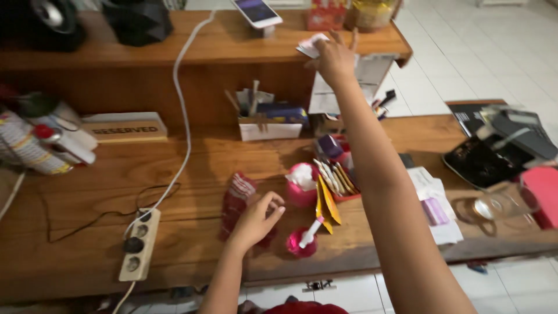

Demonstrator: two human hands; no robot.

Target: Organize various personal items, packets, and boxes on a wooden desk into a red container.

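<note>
Left hand: left hand [256, 220] rests low on the wooden desk [87, 192], fingers curled loosely over the red-and-white cloth [237, 200]; grip looks half-pressed together, touching the cloth, a true pinch not certain.
Right hand: right hand [334, 58] reaches up to the upper shelf [232, 43], fingers spread over the pale paper slips [311, 45]; grip spread, nothing clamped.
Paper slips: on the shelf edge, just under the fingertips.
Doing it well (judgement): press the fingers flat on the slips before drawing them off; keep the forearm above the sachet tray [337, 177].
Counts: pink cups [302, 186] two; power strip [138, 244] one; phone [257, 11] one; glass [494, 204] one.
</note>
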